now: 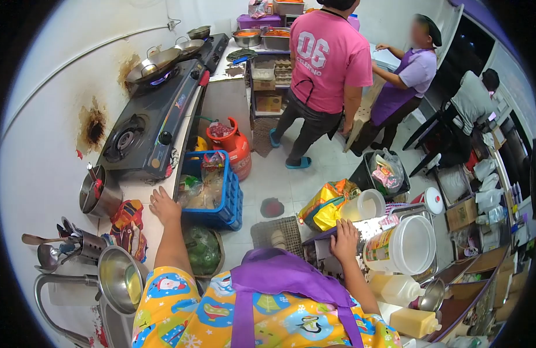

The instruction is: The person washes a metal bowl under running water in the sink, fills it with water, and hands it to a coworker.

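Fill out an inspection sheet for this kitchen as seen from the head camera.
Surface: white counter along the left wall, scorch marks on the wall behind it.
Job's things: gas stove with a wok over a lit burner; metal pot; white bucket.
Clutter: blue crate of bagged goods, red gas cylinder, yellow bag, oil bottles.
Hands: left hand flat on the counter edge, empty; right hand resting on the worktop by the bucket, empty.
Cables: one wire along the wall.
Surroundings: three other people at the far end.
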The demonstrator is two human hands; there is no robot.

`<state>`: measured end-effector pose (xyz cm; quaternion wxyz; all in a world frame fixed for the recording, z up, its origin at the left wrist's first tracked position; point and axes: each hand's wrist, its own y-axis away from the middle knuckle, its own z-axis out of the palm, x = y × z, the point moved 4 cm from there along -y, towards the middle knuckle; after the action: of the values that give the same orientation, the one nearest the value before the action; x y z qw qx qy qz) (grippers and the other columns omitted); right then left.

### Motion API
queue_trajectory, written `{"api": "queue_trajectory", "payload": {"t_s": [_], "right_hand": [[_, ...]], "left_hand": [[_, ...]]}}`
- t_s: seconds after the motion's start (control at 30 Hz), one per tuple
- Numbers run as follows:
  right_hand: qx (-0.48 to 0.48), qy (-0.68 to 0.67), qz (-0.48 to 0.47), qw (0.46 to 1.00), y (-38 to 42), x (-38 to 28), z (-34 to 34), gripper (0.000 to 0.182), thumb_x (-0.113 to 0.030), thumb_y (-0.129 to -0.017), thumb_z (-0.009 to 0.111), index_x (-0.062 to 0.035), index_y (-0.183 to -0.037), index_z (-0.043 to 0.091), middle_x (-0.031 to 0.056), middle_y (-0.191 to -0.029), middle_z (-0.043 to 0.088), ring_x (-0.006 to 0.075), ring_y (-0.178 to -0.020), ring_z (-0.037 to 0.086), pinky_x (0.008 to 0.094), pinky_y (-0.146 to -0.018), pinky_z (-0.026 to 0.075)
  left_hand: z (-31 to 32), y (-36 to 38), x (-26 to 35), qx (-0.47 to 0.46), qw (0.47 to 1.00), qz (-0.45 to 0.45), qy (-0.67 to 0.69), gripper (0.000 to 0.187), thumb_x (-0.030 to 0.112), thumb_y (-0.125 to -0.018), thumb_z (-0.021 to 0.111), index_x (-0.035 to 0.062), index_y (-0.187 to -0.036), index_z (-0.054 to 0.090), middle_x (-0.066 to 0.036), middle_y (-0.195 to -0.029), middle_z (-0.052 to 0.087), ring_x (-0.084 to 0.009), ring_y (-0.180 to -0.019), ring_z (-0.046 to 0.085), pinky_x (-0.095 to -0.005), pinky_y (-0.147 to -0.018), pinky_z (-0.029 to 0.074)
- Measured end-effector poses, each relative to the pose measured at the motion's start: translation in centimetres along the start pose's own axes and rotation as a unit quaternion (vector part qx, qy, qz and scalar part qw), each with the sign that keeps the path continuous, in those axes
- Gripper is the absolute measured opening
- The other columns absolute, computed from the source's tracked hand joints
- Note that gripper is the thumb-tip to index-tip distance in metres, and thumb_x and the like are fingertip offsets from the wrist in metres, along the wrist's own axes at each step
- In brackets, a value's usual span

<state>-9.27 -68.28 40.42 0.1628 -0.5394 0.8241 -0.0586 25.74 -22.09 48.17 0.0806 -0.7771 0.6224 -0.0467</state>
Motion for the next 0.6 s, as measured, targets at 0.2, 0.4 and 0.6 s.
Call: {"api": "queue_trajectory", "payload": {"t_s": [0.2,0.4,0.6], "right_hand": [[-0.002,-0.005,0.007,1.0,0.1,-0.1,-0.1,0.061,-0.016,-0.077,0.068,-0.0031,-0.134,0.049,0.0166,-0.136,0.048,0.0363,-0.132,0.038,0.051,-0.11,0.028],[0.002,-0.009,0.006,1.0,0.1,0.1,-0.1,0.06,-0.016,-0.077,0.068,-0.0036,-0.133,0.049,0.016,-0.136,0.049,0.0365,-0.132,0.039,0.0515,-0.109,0.028],[-0.006,-0.008,0.009,1.0,-0.1,0.2,0.0,0.06,-0.016,-0.077,0.068,-0.0037,-0.132,0.05,0.0153,-0.134,0.05,0.0362,-0.132,0.039,0.0514,-0.109,0.029]], "left_hand": [[-0.8,0.3,0.3,-0.012,1.0,-0.005,-0.004,0.086,0.028,-0.072,0.079,0.0124,-0.144,0.035,-0.01,-0.147,0.036,-0.0304,-0.137,0.033,-0.0496,-0.11,0.031],[-0.4,0.2,0.2,-0.003,1.0,0.001,-0.001,0.086,0.027,-0.071,0.079,0.012,-0.144,0.035,-0.011,-0.146,0.037,-0.0306,-0.137,0.034,-0.0505,-0.109,0.032],[-0.1,0.0,0.1,0.005,1.0,0.004,0.0,0.087,0.026,-0.071,0.079,0.0121,-0.144,0.035,-0.011,-0.146,0.036,-0.0306,-0.136,0.034,-0.0514,-0.108,0.032]]}}
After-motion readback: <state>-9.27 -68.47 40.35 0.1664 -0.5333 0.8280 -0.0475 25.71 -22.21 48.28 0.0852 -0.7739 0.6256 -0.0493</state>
